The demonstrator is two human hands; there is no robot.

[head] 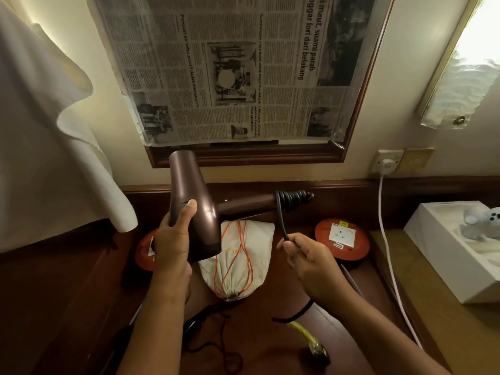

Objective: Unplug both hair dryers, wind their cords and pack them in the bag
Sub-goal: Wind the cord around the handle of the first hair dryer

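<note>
While we wind the cord (281, 220), coils could slip.
Our left hand (173, 239) grips the dryer (194, 201); our right hand (305, 253) pinches cord, and slack would loosen them.

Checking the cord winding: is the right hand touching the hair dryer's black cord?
Touching. The head view shows the right hand pinching the black cord between its fingertips, just below the coils wound on the brown hair dryer's handle.
</note>
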